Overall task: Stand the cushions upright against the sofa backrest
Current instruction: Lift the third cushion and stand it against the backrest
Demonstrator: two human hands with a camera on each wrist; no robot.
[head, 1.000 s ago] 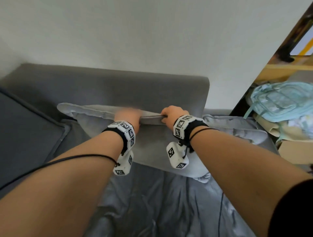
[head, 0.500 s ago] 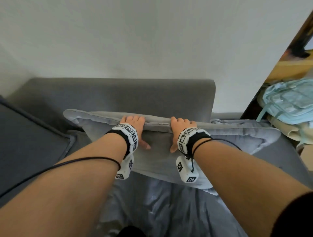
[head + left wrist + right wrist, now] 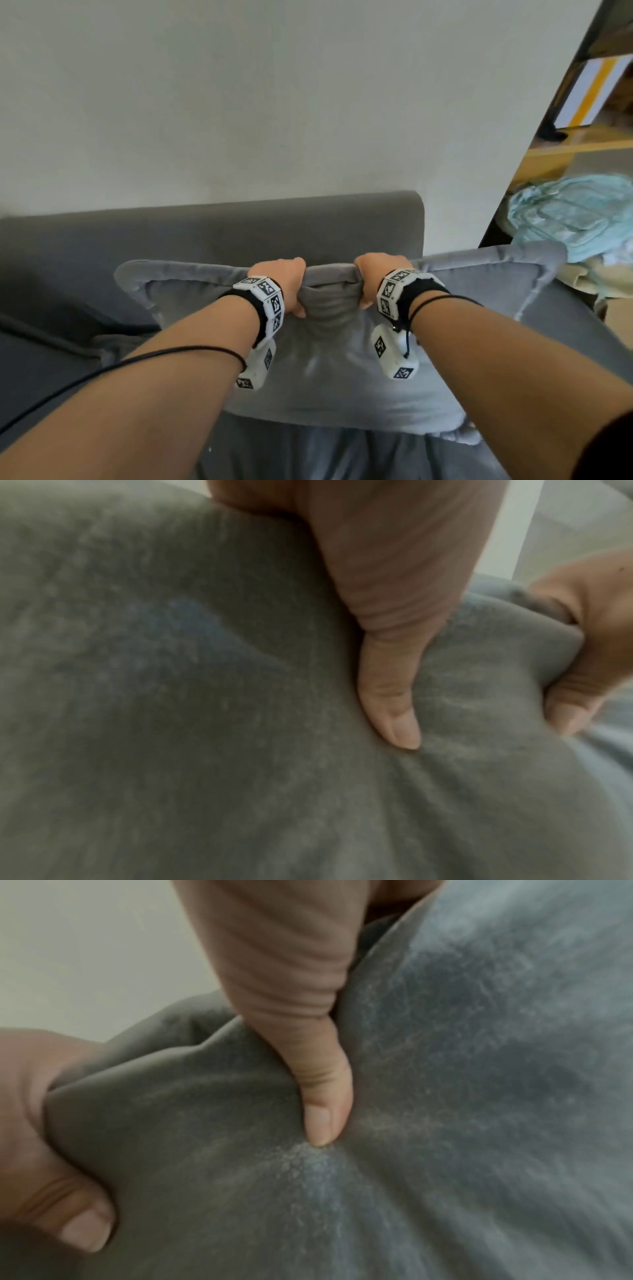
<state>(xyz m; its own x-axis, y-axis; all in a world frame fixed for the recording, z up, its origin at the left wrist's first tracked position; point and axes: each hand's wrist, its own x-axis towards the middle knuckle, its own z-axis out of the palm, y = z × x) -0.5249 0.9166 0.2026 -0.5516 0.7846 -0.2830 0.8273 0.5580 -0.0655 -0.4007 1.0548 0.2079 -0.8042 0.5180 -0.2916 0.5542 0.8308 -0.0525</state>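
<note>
Head view high, facing down at sofa backrest [image 3: 212, 236], wrist views close, sharing cushion [image 3: 325, 370] fabric between thumbs

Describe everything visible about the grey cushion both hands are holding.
The grey cushion is a large, soft pillow in velvety light grey fabric with a flat flanged border. It leans in front of the sofa backrest, its lower edge down on the rumpled seat cover. The left hand and right hand grip its top edge near the middle, thumbs pressed into the front, bunching folds between them.
</note>
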